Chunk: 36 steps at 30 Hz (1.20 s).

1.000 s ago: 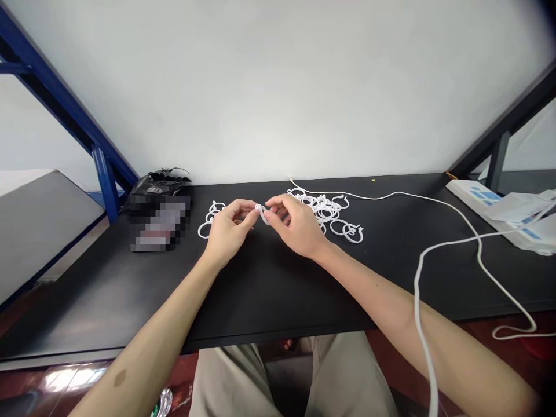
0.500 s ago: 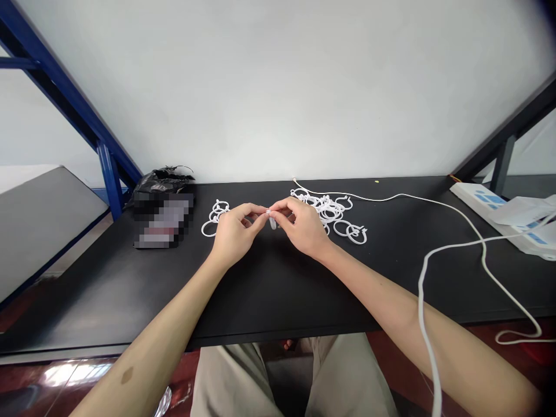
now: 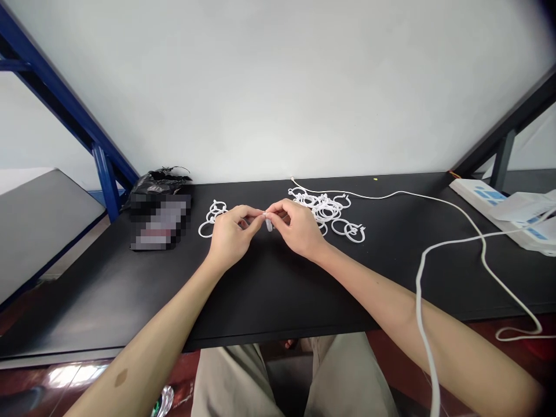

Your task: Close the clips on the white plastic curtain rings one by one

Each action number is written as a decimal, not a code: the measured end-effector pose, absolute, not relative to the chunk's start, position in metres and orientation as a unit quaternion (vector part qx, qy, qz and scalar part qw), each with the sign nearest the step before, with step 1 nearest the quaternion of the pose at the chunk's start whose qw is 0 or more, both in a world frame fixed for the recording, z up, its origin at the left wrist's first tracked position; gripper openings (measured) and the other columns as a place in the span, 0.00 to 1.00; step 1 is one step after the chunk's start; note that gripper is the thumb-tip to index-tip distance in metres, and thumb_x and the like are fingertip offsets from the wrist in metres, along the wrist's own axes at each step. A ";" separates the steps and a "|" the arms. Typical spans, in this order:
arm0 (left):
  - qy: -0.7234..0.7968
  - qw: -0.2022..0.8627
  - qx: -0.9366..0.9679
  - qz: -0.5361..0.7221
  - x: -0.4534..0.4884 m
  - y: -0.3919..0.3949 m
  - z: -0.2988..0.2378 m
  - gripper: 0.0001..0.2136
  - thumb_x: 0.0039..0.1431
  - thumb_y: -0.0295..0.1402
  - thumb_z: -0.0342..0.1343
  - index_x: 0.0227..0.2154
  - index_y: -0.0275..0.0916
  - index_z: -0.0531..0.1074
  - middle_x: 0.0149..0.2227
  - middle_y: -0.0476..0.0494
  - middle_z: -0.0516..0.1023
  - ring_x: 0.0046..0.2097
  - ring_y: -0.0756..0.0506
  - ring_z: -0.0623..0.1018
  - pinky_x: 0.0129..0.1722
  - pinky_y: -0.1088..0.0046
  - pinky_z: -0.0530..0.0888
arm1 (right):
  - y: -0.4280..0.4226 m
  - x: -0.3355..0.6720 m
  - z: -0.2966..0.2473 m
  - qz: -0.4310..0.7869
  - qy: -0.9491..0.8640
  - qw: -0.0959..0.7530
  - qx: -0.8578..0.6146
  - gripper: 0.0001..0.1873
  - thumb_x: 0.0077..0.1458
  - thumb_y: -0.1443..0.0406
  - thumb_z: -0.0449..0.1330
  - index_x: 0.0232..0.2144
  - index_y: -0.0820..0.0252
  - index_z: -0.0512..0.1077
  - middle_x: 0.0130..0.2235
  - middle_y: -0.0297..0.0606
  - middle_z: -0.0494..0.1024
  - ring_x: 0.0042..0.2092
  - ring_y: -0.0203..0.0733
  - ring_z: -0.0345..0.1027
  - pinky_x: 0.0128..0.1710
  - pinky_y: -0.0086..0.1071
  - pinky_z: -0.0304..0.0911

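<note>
Between my hands is a white plastic curtain ring (image 3: 269, 225), seen nearly edge-on and partly hidden by the fingers. My left hand (image 3: 229, 236) pinches it at the top with thumb and forefinger. From the other side my right hand (image 3: 299, 228) grips the same ring, its fingertips meeting those of the left. A few similar white rings (image 3: 212, 216) lie just beyond and left of my left hand. Behind my right hand spreads a larger tangled pile of white rings (image 3: 325, 209), each with a small eyelet, partly covered by that hand.
On the black table (image 3: 278, 289), a crumpled black plastic bag (image 3: 158, 184) and a blurred-out flat item (image 3: 163, 223) lie at left. A white cable (image 3: 402, 193) runs right, crossing over my right forearm. A white and blue package (image 3: 482, 197) sits at far right.
The whole view has shifted slightly. Both hands stay together on the ring, with only small finger movement.
</note>
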<state>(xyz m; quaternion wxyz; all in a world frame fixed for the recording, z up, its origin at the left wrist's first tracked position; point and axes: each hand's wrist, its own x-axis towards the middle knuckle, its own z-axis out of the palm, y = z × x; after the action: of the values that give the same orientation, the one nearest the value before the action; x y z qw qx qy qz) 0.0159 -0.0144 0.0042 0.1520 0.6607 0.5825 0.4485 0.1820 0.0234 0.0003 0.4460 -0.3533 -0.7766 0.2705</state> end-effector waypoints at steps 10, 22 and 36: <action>0.543 0.163 0.673 0.475 0.017 -0.011 0.005 0.09 0.61 0.39 0.54 0.37 0.42 0.77 0.42 0.46 0.81 0.43 0.45 0.77 0.42 0.70 0.72 | 0.025 0.181 0.003 0.471 -0.671 0.459 -0.344 0.10 0.58 0.59 0.61 0.35 0.60 0.74 0.33 0.36 0.79 0.34 0.37 0.74 0.36 0.33 0.74; 0.668 0.051 0.616 0.414 -0.011 0.000 0.004 0.07 0.57 0.36 0.54 0.34 0.42 0.74 0.30 0.46 0.79 0.32 0.45 0.75 0.36 0.69 0.69 | 0.051 0.220 0.027 0.122 -0.755 0.379 -0.522 0.11 0.61 0.62 0.55 0.34 0.57 0.77 0.35 0.37 0.81 0.36 0.42 0.74 0.38 0.37 0.66; 0.732 -0.116 0.588 0.324 -0.035 0.005 -0.003 0.11 0.60 0.37 0.50 0.35 0.39 0.76 0.39 0.32 0.76 0.46 0.31 0.70 0.44 0.54 0.69 | 0.060 0.228 0.013 -0.018 -0.757 0.186 -0.626 0.11 0.57 0.60 0.58 0.30 0.59 0.76 0.40 0.48 0.76 0.43 0.51 0.71 0.37 0.40 0.66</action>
<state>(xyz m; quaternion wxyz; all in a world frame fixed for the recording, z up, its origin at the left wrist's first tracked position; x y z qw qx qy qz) -0.0351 0.0048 -0.0026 -0.1162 0.5882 0.7316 0.3244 0.2285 0.0601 0.0129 0.1864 -0.6260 -0.7570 -0.0180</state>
